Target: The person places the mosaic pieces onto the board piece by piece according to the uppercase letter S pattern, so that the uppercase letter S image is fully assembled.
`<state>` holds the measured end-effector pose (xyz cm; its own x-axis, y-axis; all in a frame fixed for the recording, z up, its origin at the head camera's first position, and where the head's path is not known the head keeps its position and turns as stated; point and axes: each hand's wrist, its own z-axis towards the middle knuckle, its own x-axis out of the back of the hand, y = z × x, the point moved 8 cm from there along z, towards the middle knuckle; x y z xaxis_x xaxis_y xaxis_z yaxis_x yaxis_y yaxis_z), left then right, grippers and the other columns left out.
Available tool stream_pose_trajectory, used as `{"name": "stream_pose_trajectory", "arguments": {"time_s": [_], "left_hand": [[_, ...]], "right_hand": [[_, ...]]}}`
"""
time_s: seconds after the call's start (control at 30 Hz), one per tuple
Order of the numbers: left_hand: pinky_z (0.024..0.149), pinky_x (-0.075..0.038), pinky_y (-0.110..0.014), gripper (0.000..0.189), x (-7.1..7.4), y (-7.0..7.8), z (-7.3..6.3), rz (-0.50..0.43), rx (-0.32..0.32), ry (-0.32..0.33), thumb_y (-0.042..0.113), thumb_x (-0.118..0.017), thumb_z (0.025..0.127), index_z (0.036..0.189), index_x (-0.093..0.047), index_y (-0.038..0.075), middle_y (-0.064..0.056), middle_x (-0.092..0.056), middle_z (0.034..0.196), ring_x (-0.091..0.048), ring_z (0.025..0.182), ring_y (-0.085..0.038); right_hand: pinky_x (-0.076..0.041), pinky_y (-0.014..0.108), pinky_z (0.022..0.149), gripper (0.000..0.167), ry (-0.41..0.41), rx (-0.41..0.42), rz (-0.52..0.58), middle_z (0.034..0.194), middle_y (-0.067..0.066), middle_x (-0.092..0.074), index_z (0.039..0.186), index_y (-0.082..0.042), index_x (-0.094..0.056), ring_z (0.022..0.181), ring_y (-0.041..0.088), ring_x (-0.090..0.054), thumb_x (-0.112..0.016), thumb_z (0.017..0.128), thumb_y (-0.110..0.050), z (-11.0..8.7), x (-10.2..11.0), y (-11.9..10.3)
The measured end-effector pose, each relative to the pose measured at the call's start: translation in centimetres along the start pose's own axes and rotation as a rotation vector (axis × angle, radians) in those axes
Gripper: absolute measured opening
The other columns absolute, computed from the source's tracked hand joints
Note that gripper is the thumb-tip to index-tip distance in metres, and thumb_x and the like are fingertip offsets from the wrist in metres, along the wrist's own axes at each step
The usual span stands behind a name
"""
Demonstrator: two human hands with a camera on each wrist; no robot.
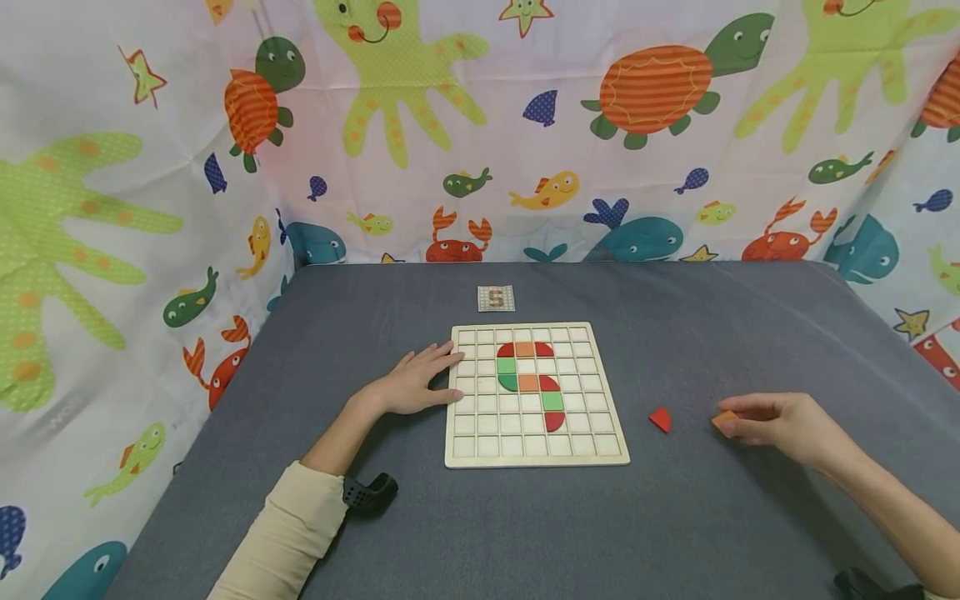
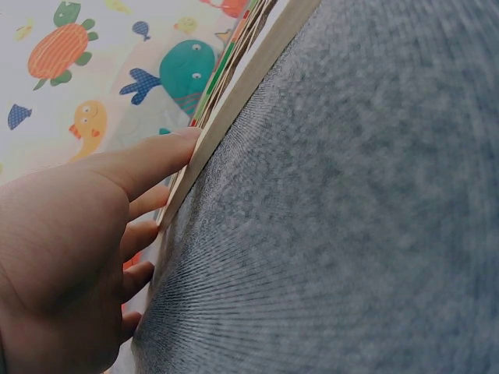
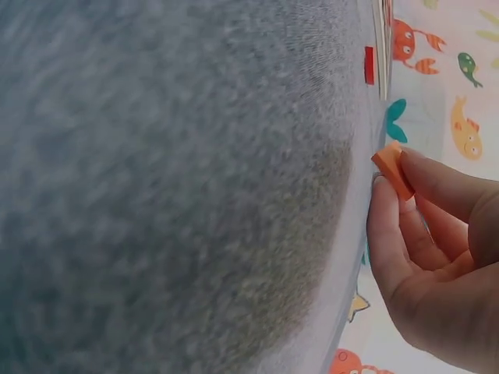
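Note:
A light wooden grid board (image 1: 465, 461) lies on the table, with red, orange and green pieces set in some of its squares in an S-like pattern. My left hand (image 1: 416, 383) rests at the board's left edge, fingers spread; the left wrist view shows the thumb (image 2: 168, 152) against the wooden side. Right of the board, my right hand (image 1: 798, 429) pinches an orange block (image 1: 723, 419) between thumb and fingers. That orange block (image 3: 394, 170) appears in the right wrist view too. Between board and right hand lies a red quarter-round piece (image 1: 661, 419).
Behind the board lies a small pattern card (image 1: 496, 298) showing a similar design on a grid. Grey cloth (image 1: 525, 533) covers the table. A white curtain (image 1: 420, 192) printed with sea animals hangs along the back and sides.

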<state>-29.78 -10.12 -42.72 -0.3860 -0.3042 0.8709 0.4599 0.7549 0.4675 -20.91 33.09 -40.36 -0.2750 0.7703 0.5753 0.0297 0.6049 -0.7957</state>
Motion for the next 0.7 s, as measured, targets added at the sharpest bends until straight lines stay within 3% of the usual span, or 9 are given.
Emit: {"name": "stream_pose_trajectory", "arguments": {"time_s": [0.47, 0.7], "left_hand": [[0.110, -0.004, -0.056, 0.072, -0.1, 0.0, 0.0, 0.001, -0.004, -0.003, 0.044, -0.056, 0.095, 0.152, -0.027, 0.011, -0.011, -0.015, 0.157, -0.008, 0.143, -0.032], [0.110, -0.004, -0.056, 0.072, -0.1, 0.0, 0.0, 0.004, 0.006, -0.008, 0.045, -0.056, 0.095, 0.152, -0.027, 0.012, -0.010, -0.015, 0.157, -0.007, 0.143, -0.031]], "right_hand": [[-0.054, 0.029, 0.074, 0.050, 0.008, 0.010, -0.027, 0.100, 0.012, -0.070, 0.124, 0.007, -0.059, 0.086, 0.010, -0.066, -0.070, 0.088, -0.027, 1.5, -1.1, -2.0], [-0.053, 0.029, 0.078, 0.051, -0.039, 0.004, 0.055, 0.105, 0.015, -0.068, 0.125, 0.009, -0.057, 0.089, 0.015, -0.066, -0.070, 0.088, -0.024, 2.7, -2.0, -2.6]]}}
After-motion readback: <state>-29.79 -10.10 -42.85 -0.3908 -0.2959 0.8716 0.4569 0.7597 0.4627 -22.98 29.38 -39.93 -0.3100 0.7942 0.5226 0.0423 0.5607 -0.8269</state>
